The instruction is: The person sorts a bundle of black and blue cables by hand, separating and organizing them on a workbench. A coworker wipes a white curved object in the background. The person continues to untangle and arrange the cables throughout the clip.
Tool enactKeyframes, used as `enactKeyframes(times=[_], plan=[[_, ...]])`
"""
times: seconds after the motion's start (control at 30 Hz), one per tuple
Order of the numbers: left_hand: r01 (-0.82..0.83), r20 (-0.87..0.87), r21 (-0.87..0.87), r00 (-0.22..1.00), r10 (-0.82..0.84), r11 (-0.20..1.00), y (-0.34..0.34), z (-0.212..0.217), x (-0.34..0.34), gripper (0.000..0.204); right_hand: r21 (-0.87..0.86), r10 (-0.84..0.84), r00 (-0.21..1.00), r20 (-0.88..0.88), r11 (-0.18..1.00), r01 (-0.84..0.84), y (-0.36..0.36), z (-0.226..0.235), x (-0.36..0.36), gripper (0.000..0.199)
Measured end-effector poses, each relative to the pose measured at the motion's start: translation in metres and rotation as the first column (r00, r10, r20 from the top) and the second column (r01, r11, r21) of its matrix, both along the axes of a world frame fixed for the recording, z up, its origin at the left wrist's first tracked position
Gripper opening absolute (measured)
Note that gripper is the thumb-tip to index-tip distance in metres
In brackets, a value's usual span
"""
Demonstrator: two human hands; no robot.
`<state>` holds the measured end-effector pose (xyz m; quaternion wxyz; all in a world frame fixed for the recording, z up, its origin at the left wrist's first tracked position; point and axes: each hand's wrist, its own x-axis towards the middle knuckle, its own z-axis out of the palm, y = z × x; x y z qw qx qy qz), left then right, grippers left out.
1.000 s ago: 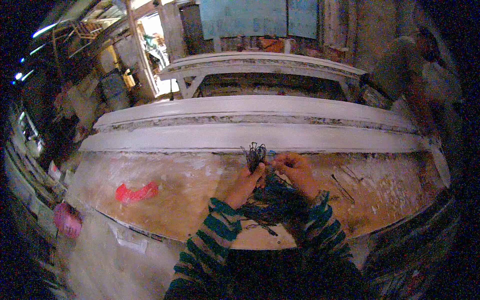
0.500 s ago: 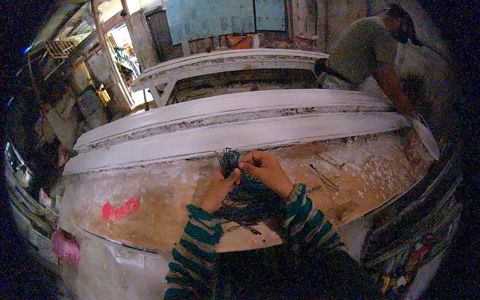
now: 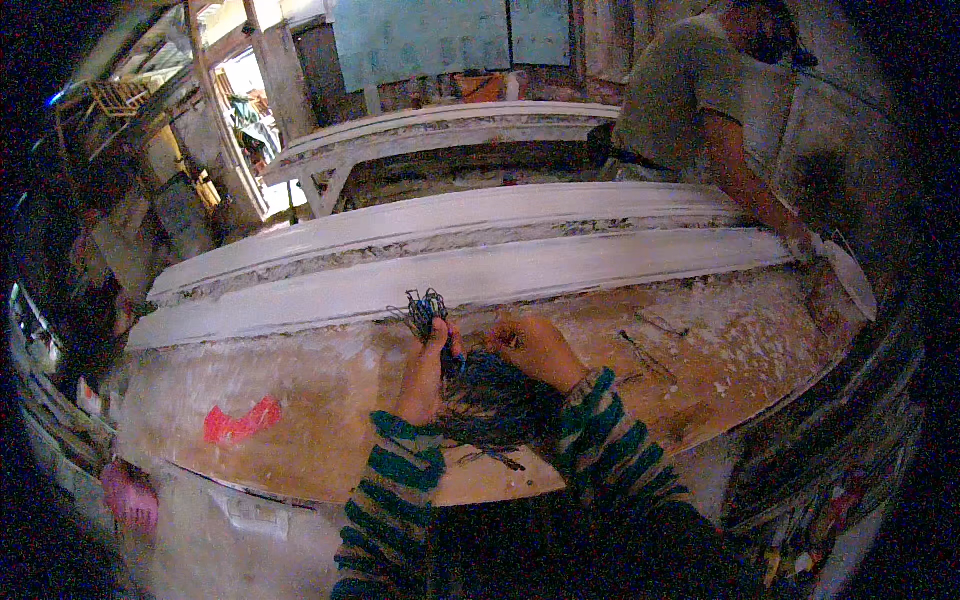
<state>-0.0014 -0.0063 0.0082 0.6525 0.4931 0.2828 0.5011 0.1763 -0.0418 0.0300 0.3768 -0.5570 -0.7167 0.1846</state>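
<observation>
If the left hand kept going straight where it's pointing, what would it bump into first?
Beyond the dark stringy bundle it holds, the left hand would probably meet the nearer long white strip, though its height is unclear, so it might pass over.

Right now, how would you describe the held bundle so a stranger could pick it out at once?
Look for the brown tabletop with long white boards along its far side. Near its middle, the left hand grips the bundle, a small clump of dark strands. Unlike the wider dark pile on the tabletop nearby, it is held up, with loops standing above the thumb.
</observation>
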Motion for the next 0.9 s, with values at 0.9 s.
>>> enactKeyframes(times=[0.9], plan=[[0.373, 0.219, 0.020, 0.904, -0.368, 0.928, -0.006, 0.011, -0.009, 0.032, -0.093, 0.102, 0.913, 0.394, 0.993, -0.071, -0.006, -0.009, 0.004, 0.018]])
